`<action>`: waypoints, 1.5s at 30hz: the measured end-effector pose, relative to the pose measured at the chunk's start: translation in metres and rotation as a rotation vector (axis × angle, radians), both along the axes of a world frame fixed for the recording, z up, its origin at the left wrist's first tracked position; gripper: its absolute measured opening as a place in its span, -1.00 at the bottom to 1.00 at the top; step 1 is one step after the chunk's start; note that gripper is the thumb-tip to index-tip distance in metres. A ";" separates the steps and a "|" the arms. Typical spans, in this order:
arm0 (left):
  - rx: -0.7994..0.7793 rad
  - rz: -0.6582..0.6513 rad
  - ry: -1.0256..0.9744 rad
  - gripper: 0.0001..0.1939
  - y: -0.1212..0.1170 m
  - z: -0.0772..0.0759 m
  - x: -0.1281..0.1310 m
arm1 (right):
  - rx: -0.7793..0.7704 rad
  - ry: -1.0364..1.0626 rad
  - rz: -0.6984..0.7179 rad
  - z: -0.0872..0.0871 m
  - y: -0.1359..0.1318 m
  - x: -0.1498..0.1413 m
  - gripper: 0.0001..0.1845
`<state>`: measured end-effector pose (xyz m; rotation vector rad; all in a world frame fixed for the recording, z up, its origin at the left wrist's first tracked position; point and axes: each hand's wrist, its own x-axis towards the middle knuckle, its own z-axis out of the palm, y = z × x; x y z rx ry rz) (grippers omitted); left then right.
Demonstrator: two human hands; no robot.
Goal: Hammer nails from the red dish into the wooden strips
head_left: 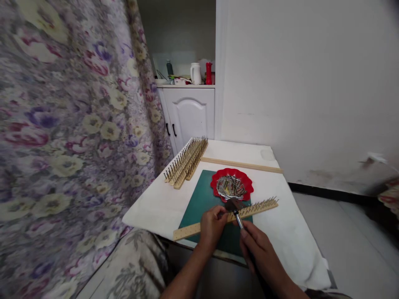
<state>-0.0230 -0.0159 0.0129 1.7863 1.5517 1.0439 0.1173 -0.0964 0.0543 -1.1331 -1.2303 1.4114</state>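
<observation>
My right hand [257,247] is wrapped round the handle of a hammer [238,220]; its dark head is over a wooden strip [190,231]. This strip lies aslant across a green cutting mat [199,195]. Nails [264,204] stand in rows along its right part, while its left part shows only small holes. My left hand [213,226] rests on the strip with thumb and finger pinched together beside the hammer head. What the pinch holds is hidden. Just behind the hammer, a red scalloped dish [248,182] holds a heap of loose nails [230,187].
Several nail-studded strips [188,160] lie together at the table's far left. A bare wooden strip [243,165] crosses the back of the white-covered table [289,245]. A floral curtain [77,145] hangs along the left, and a white cabinet [193,116] stands behind.
</observation>
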 end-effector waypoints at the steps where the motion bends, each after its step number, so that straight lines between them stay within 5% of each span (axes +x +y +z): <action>1: 0.004 0.000 0.005 -0.87 0.000 -0.001 0.000 | -0.001 0.010 -0.001 0.001 0.000 0.001 -0.73; 30: 0.001 -0.020 -0.001 -0.86 -0.001 -0.001 0.000 | 0.007 -0.028 0.026 -0.002 -0.002 -0.001 -0.72; 45: -0.041 -0.110 -0.079 -0.82 0.002 0.008 -0.016 | 0.002 0.119 -0.121 0.012 0.006 0.020 -0.65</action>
